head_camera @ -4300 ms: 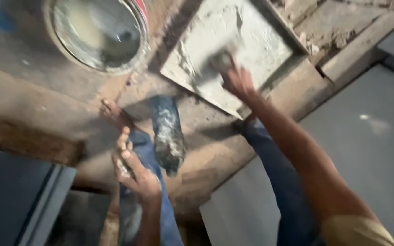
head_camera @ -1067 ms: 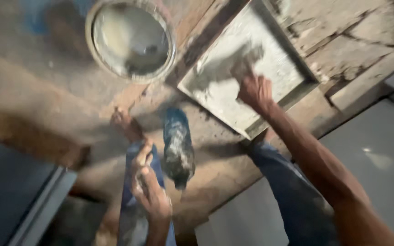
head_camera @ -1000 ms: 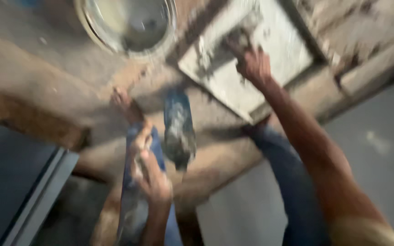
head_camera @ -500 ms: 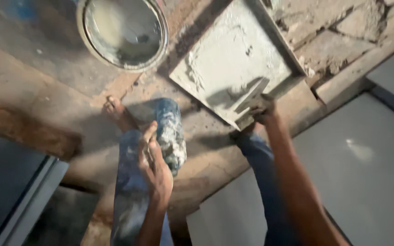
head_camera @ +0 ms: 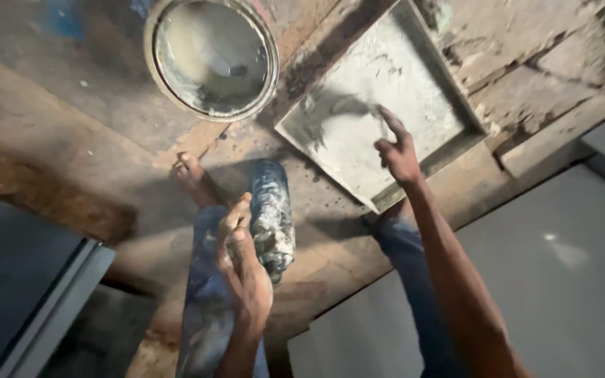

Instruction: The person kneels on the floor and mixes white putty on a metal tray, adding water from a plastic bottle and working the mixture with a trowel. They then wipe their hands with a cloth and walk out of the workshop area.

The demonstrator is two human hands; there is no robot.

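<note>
Standing on rough wooden planks, one bare foot forward, paint-spattered blue trousers below. Reaching with the right hand over the near corner of a shallow rectangular tray part-filled with grey, wet-looking mix. Fingers loosely spread and slightly curled, nothing seen between them (no tool visible in that palm). Hovering just above the mix rather than plainly in it; contact not clear from this angle.

Raised nearer the camera, the left hand, edge-on, fingers stretched up along a crusted, grey-and-blue spattered object and touching it. Whether actually gripped cannot be told: thumb and palm side hidden. Kind of object also hard to make out under the crust.

Up left, well apart from the tray, a round bucket with pale murky liquid. To the right, a smooth grey panel.

Judged as the taking-up-of-mix stage, at the tray. From here calls for getting down into the mix at the near corner, and for keeping the crusted object steady and close by.
</note>
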